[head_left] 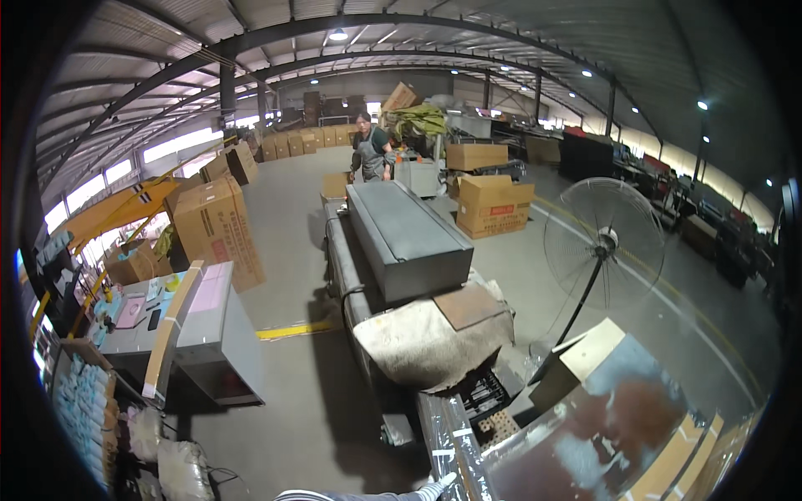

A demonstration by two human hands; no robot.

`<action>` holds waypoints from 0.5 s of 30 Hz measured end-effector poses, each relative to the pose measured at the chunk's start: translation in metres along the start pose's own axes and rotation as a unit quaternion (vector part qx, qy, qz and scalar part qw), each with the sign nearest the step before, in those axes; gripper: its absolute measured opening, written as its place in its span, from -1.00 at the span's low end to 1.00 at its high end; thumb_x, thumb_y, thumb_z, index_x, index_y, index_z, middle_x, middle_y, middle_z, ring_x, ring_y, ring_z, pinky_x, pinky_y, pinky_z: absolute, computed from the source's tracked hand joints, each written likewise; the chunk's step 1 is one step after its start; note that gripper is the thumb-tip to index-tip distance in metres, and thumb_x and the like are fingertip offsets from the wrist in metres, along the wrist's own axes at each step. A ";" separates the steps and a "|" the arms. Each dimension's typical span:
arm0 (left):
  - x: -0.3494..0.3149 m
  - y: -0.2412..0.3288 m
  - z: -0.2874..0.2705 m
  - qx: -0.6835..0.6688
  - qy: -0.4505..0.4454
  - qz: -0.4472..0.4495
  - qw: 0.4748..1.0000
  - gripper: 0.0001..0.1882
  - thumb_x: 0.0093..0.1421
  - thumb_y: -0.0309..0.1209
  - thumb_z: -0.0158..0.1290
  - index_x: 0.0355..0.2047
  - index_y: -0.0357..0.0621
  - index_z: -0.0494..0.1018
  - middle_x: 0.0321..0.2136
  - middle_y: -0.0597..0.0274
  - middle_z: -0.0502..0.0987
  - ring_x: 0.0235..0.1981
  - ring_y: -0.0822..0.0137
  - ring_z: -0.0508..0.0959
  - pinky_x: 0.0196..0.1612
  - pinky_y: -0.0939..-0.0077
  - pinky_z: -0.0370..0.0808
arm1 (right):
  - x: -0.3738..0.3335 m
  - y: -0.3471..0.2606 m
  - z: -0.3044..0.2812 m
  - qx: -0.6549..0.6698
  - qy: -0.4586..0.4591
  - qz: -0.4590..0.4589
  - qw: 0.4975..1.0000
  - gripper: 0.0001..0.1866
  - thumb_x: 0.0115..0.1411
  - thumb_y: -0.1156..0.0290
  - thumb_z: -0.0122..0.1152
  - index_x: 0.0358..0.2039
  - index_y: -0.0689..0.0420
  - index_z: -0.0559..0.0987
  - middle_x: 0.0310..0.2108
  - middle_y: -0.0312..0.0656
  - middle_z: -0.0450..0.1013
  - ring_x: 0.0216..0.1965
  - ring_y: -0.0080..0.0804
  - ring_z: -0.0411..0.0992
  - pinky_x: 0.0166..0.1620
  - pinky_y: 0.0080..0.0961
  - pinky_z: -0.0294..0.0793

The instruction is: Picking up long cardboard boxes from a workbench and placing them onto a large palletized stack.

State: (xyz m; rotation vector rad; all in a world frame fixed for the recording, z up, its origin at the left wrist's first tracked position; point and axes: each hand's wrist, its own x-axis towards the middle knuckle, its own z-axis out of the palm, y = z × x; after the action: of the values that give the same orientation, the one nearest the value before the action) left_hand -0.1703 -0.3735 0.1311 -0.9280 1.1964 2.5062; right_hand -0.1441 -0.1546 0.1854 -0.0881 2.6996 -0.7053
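Note:
At the lower edge my left hand (pixel 435 488), in a white striped glove under a grey sleeve, lies against a long dark bundle (pixel 452 434) wrapped in clear plastic. Its visible fingers are stretched out over the wrapping; part of the hand is cut off by the picture's edge. White tape strips cross the bundle. Beyond it, a worn beige cloth (pixel 418 338) drapes over the near end of a long bench (pixel 341 259), with a brown board (pixel 474 307) on top. A large grey metal cabinet (pixel 428 269) lies lengthwise there. My right hand is out of view.
A person (pixel 370 150) in an apron stands beyond the cabinet. On the right are a tall fan (pixel 603 242) and a stained brown-and-blue panel (pixel 585 434). Cartons (pixel 494 204) stand farther back. Left, a grey table (pixel 215 334) carries a long cardboard strip (pixel 173 330).

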 end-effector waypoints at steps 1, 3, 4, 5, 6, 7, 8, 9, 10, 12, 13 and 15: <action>0.008 0.010 -0.003 -0.007 -0.002 0.000 1.000 -0.54 0.22 -0.14 0.19 0.06 0.05 0.36 -0.42 0.38 0.45 -0.48 0.49 0.38 -0.49 0.51 0.39 | 0.014 -0.002 0.005 0.017 0.011 -0.005 1.000 0.06 -0.22 0.11 0.52 0.27 0.24 0.23 0.15 0.11 0.35 0.17 0.02 0.35 0.21 -0.23 0.33; 0.011 0.038 -0.005 -0.009 -0.017 0.004 1.000 -0.52 0.22 -0.15 0.19 0.08 0.03 0.34 -0.43 0.37 0.45 -0.52 0.50 0.36 -0.52 0.53 0.38 | 0.035 -0.017 0.008 0.012 0.008 -0.012 1.000 0.07 -0.22 0.10 0.52 0.28 0.24 0.23 0.17 0.11 0.34 0.18 0.01 0.34 0.21 -0.24 0.33; 0.036 0.034 -0.017 -0.013 -0.017 0.003 1.000 -0.52 0.22 -0.15 0.19 0.08 0.03 0.34 -0.43 0.37 0.45 -0.52 0.50 0.36 -0.52 0.53 0.38 | 0.044 -0.023 0.009 0.012 0.000 -0.014 1.000 0.08 -0.22 0.09 0.52 0.29 0.23 0.22 0.18 0.11 0.34 0.19 0.01 0.33 0.21 -0.24 0.33; 0.070 0.024 -0.036 -0.020 -0.039 -0.007 0.999 -0.51 0.22 -0.16 0.19 0.10 0.03 0.34 -0.42 0.38 0.46 -0.51 0.51 0.37 -0.51 0.54 0.37 | 0.054 -0.027 0.014 0.008 -0.004 -0.020 1.000 0.09 -0.21 0.07 0.51 0.29 0.25 0.21 0.20 0.13 0.31 0.20 0.02 0.32 0.23 -0.24 0.31; 0.066 0.043 -0.032 -0.027 -0.057 -0.017 0.998 -0.51 0.23 -0.16 0.18 0.11 0.03 0.33 -0.41 0.39 0.46 -0.50 0.51 0.37 -0.51 0.54 0.37 | 0.071 -0.024 0.022 0.007 -0.009 -0.023 1.000 0.09 -0.21 0.07 0.51 0.29 0.25 0.21 0.20 0.13 0.31 0.20 0.02 0.32 0.23 -0.24 0.31; 0.055 0.053 -0.023 -0.016 -0.005 0.013 1.000 -0.49 0.24 -0.18 0.17 0.15 0.03 0.30 -0.38 0.41 0.46 -0.50 0.53 0.37 -0.51 0.54 0.38 | 0.087 -0.021 0.031 0.010 -0.013 -0.026 1.000 0.09 -0.20 0.06 0.50 0.30 0.26 0.20 0.20 0.15 0.30 0.21 0.03 0.31 0.24 -0.24 0.30; 0.073 0.058 -0.030 0.008 -0.010 -0.012 1.000 -0.46 0.26 -0.21 0.16 0.19 0.04 0.26 -0.25 0.37 0.48 -0.31 0.49 0.44 -0.36 0.56 0.45 | 0.092 -0.020 0.038 0.023 -0.010 -0.011 1.000 0.09 -0.18 0.05 0.49 0.30 0.28 0.19 0.21 0.17 0.29 0.21 0.04 0.30 0.24 -0.24 0.29; 0.134 0.034 -0.048 -0.013 0.010 0.011 1.000 -0.36 0.19 -0.23 0.24 0.21 0.06 0.20 -0.11 0.29 0.48 -0.17 0.36 0.47 -0.21 0.38 0.49 | 0.095 -0.037 0.026 -0.002 -0.003 -0.039 0.999 0.06 -0.13 0.06 0.47 0.30 0.30 0.18 0.22 0.19 0.27 0.22 0.04 0.29 0.26 -0.25 0.27; 0.181 0.003 -0.065 -0.031 0.031 0.028 0.999 -0.26 0.12 -0.24 0.31 0.23 0.08 0.15 0.03 0.21 0.48 -0.03 0.23 0.51 -0.06 0.20 0.52 | 0.105 -0.042 0.019 -0.024 0.019 -0.072 0.997 0.03 -0.08 0.08 0.45 0.31 0.29 0.18 0.21 0.17 0.30 0.20 0.05 0.32 0.24 -0.26 0.30; 0.149 0.069 -0.027 -0.049 0.023 -0.044 0.998 -0.27 0.13 -0.14 0.29 0.23 0.25 0.14 0.03 0.28 0.46 -0.08 0.22 0.52 -0.18 0.05 0.55 | 0.132 -0.056 0.000 0.048 0.109 -0.142 0.983 -0.18 0.05 0.25 0.30 0.29 0.23 0.22 0.12 0.15 0.38 0.08 0.04 0.43 0.11 -0.24 0.44; 0.150 0.086 -0.021 -0.070 0.028 0.006 0.997 -0.30 0.14 -0.03 0.24 0.22 0.38 0.14 -0.03 0.35 0.45 -0.14 0.23 0.51 -0.30 -0.04 0.53 | 0.153 -0.106 -0.030 -0.070 0.106 -0.056 0.990 -0.48 -0.14 0.37 0.33 -0.09 0.19 0.49 -0.24 0.10 0.48 -0.17 0.08 0.46 -0.05 -0.11 0.45; 0.181 0.096 -0.007 -0.051 0.084 0.132 0.986 -0.43 0.32 -0.01 -0.01 0.25 0.11 0.17 -0.09 0.30 0.46 -0.16 0.29 0.48 -0.17 0.21 0.52 | 0.159 -0.136 -0.071 0.013 0.269 -0.182 0.946 -0.55 -0.08 0.44 0.27 -0.09 0.21 0.51 -0.24 0.09 0.49 -0.17 0.11 0.46 -0.03 -0.10 0.45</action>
State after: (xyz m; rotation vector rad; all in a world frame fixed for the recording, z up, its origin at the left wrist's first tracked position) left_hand -0.3500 -0.4540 0.0754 -1.0905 1.3328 2.7650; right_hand -0.3213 -0.2635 0.2591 -0.4589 3.2356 -0.9922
